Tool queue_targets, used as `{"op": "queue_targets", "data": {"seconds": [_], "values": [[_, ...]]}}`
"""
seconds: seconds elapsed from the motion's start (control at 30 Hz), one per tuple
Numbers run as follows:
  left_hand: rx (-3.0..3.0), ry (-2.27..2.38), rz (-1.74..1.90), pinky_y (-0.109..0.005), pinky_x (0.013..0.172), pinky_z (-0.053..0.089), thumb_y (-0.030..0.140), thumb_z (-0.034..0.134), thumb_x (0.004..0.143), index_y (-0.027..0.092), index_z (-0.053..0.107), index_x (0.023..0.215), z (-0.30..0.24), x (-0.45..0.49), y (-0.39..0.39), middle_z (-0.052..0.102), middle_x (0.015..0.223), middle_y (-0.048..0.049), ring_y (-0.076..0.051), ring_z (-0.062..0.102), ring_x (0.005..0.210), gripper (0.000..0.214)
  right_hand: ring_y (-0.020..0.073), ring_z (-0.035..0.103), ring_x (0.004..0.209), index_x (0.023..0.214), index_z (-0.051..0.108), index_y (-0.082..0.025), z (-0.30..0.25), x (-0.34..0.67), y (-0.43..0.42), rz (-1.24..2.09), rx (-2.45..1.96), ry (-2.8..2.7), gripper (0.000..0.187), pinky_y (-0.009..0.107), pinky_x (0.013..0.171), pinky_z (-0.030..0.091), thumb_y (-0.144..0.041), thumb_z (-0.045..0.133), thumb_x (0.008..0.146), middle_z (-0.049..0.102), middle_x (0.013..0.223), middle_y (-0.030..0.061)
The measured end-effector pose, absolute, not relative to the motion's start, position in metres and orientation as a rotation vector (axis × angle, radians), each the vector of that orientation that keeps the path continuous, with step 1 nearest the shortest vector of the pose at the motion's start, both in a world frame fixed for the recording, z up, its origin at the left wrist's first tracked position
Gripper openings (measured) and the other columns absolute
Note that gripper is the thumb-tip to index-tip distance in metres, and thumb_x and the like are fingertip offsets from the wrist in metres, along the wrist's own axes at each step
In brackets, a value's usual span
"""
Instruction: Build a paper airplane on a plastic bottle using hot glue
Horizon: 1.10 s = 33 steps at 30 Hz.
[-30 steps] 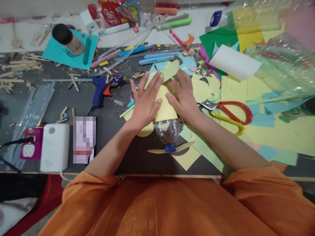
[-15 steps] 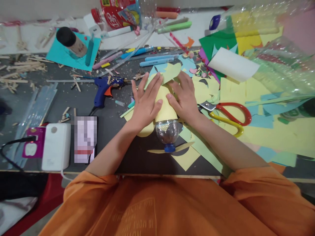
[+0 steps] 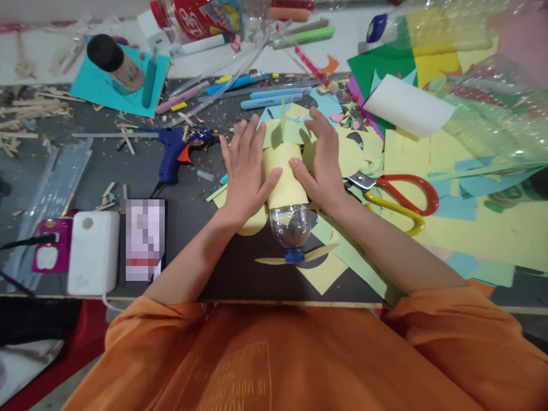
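A clear plastic bottle (image 3: 291, 227) with a blue cap lies on the dark tabletop, its cap toward me. Yellow paper (image 3: 286, 177) wraps its body. At the far end are pale green paper pieces, one a fin (image 3: 283, 123) standing up on edge. My left hand (image 3: 248, 171) is at the bottle's left side, fingers spread and thumb against the yellow paper. On the other side, my right hand (image 3: 322, 162) has its thumb on the paper and its fingers raised and apart. A thin yellow paper strip (image 3: 269, 261) lies by the cap.
Scissors (image 3: 396, 200) with red and yellow handles lie right of my right hand, among paper sheets (image 3: 492, 240). To the left are a blue glue gun (image 3: 173, 151), a phone (image 3: 144, 240) and a white power bank (image 3: 93, 251). Markers (image 3: 272, 101) and wood sticks (image 3: 34, 111) lie farther back.
My hands have moved apart from the paper at the bottle's far end, fingers lifting outward. The fin, earlier leaning flat between my fingers, now stands upright.
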<state>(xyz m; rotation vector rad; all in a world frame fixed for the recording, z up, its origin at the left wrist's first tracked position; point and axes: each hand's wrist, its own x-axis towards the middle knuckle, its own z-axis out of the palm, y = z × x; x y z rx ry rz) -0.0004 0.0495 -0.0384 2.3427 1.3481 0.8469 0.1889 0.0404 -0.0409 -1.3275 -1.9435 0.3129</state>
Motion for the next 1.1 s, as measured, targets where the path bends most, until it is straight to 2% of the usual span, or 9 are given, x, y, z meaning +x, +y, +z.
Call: {"op": "queue_targets", "data": {"seconds": [0.1,0.2,0.3,0.4,0.5,0.6,0.7,0.9,1.1], "values": [[2.263,1.423,0.876,-0.049,0.124,-0.003,0.069,0.007,0.09,0.033,0.023,0.146,-0.034,0.004,0.047,0.029,0.159,-0.0049,-0.023,0.018,0.151,0.069,0.0292,0.033,0.144,0.141,0.023,-0.031,-0.042,0.187,0.039,0.304,-1.343,-1.925,0.053,0.061,0.112,0.033,-0.058,0.029,0.096,0.035,0.151,0.0139],[2.163,1.506,0.922,-0.047,0.124,0.014,0.066,0.007,0.093,0.03,0.031,0.142,-0.017,-0.006,0.053,0.034,0.156,-0.0073,-0.021,0.027,0.147,0.065,0.0286,0.035,0.142,0.139,0.024,-0.029,-0.042,0.186,0.039,0.302,-1.324,-1.896,0.05,0.058,0.112,0.035,-0.056,0.028,0.097,0.037,0.15,0.0152],[2.267,1.535,1.025,-0.041,0.121,0.025,0.06,0.026,0.095,0.025,0.045,0.131,0.011,-0.036,0.065,0.044,0.148,-0.0093,-0.021,0.036,0.142,0.054,0.0262,0.038,0.14,0.136,0.026,-0.028,-0.038,0.186,0.038,0.248,-1.272,-1.835,0.046,0.052,0.111,0.038,-0.054,0.028,0.098,0.038,0.149,0.0164],[2.087,1.935,1.039,-0.05,0.107,0.041,0.042,0.046,0.092,0.019,0.053,0.121,0.031,-0.073,0.07,0.061,0.128,-0.0098,-0.028,0.055,0.119,0.038,0.0256,0.047,0.133,0.13,0.035,-0.031,-0.03,0.187,0.032,0.176,-1.24,-1.801,0.036,0.052,0.106,0.043,-0.049,0.03,0.098,0.052,0.137,0.0125],[1.969,2.298,0.572,-0.063,0.105,0.035,0.036,0.056,0.08,0.013,0.057,0.109,0.031,-0.097,0.066,0.061,0.125,-0.0196,-0.043,0.049,0.124,0.037,0.024,0.059,0.117,0.117,0.049,-0.034,-0.025,0.188,0.02,0.204,-1.113,-1.923,0.022,0.052,0.101,0.047,-0.038,0.038,0.098,0.066,0.117,0.0049],[1.897,2.286,0.268,-0.066,0.098,0.039,0.038,0.055,0.077,0.012,0.057,0.099,0.019,-0.102,0.062,0.062,0.117,-0.0255,-0.048,0.051,0.119,0.035,0.0241,0.055,0.124,0.12,0.053,-0.035,-0.029,0.191,0.007,0.303,-0.92,-2.106,0.026,0.051,0.103,0.046,-0.038,0.047,0.095,0.062,0.129,0.0032],[1.84,2.287,0.259,-0.062,0.101,0.04,0.036,0.051,0.078,0.016,0.055,0.098,0.015,-0.096,0.062,0.06,0.118,-0.0238,-0.045,0.054,0.119,0.028,0.0265,0.045,0.136,0.132,0.049,-0.036,-0.035,0.197,-0.002,0.416,-0.913,-2.143,0.041,0.053,0.109,0.04,-0.05,0.047,0.093,0.054,0.142,0.0036],[1.671,2.314,0.418,-0.06,0.092,0.043,0.034,0.048,0.081,0.02,0.05,0.104,0.024,-0.096,0.062,0.066,0.104,-0.0159,-0.041,0.061,0.107,0.028,0.0317,0.044,0.137,0.136,0.044,-0.033,-0.039,0.205,-0.009,0.413,-0.988,-2.078,0.058,0.057,0.111,0.036,-0.065,0.046,0.088,0.051,0.143,0.0099],[1.797,2.199,0.528,-0.063,0.099,0.038,0.033,0.046,0.081,0.017,0.05,0.118,0.017,-0.101,0.057,0.062,0.121,-0.0181,-0.042,0.054,0.117,0.04,0.0319,0.045,0.136,0.132,0.048,-0.033,-0.039,0.206,-0.008,0.394,-1.061,-2.081,0.058,0.058,0.109,0.039,-0.069,0.046,0.085,0.05,0.142,0.0099]]}}
